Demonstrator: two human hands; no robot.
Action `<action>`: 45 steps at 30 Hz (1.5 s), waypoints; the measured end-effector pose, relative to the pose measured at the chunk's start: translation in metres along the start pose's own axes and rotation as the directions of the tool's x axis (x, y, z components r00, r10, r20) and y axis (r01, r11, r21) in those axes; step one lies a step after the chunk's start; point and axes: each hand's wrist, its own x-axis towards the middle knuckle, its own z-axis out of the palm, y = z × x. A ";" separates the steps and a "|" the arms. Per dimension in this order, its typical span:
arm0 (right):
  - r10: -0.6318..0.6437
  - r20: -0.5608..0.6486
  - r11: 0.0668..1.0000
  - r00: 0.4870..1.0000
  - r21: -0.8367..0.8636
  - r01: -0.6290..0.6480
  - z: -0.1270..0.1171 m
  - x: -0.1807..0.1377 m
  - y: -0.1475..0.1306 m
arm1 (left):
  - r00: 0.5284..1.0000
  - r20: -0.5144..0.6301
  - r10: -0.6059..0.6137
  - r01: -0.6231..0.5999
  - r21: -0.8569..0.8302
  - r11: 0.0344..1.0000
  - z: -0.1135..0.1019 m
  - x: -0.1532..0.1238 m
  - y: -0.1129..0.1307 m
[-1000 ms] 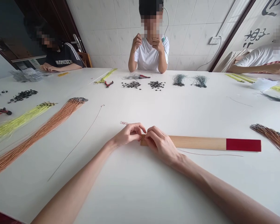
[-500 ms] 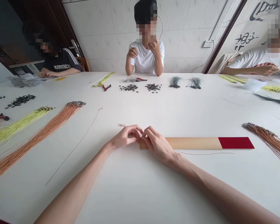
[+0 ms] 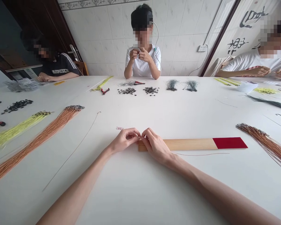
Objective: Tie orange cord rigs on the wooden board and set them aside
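Observation:
My left hand and my right hand meet at the left end of a flat wooden strip with a red right end. Both are closed, thumb and forefinger pinched, their tips almost touching. Between them is the end of a thin brown cord, mostly hidden by the fingers. The rest of this cord runs out from under my right wrist, along the strip's near edge. My right hand rests over the strip. Left of my left hand, another single cord lies slantwise on the white table.
Orange-brown cords and yellow cords lie bundled at left, with a brown bundle at right. Across the table are black pieces, red-handled pliers and dark-green bundles. Three people sit around, one opposite.
The view has shifted slightly. My fingertips have drawn closer together at the strip's end, and the small loop seen there before is now covered. The person opposite has brought both hands together.

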 end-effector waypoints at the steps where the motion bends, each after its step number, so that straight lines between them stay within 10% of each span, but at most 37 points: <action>1: -0.002 -0.005 1.000 1.000 0.002 0.002 0.000 0.000 0.000 | 1.000 -0.005 0.007 -0.007 -0.009 1.000 0.000 0.000 0.000; 12: -0.154 -0.024 0.984 0.988 -0.099 0.151 0.002 0.001 -0.001 | 0.970 -0.239 -0.039 0.000 -0.163 0.987 -0.005 0.000 0.006; 34: -0.546 0.012 0.767 0.838 -0.394 0.506 0.028 -0.024 -0.031 | 0.651 -0.674 -0.349 -0.402 -0.697 0.594 -0.071 -0.010 0.023; 38: -0.647 0.110 0.700 0.755 -0.307 0.645 0.042 -0.043 -0.055 | 0.593 -0.710 -0.380 -0.397 -0.668 0.630 -0.091 -0.021 0.034; 45: -0.819 0.359 0.469 0.447 -0.029 0.883 0.043 -0.069 -0.075 | 0.485 -0.824 -0.292 -0.378 -0.499 0.780 -0.127 -0.085 0.076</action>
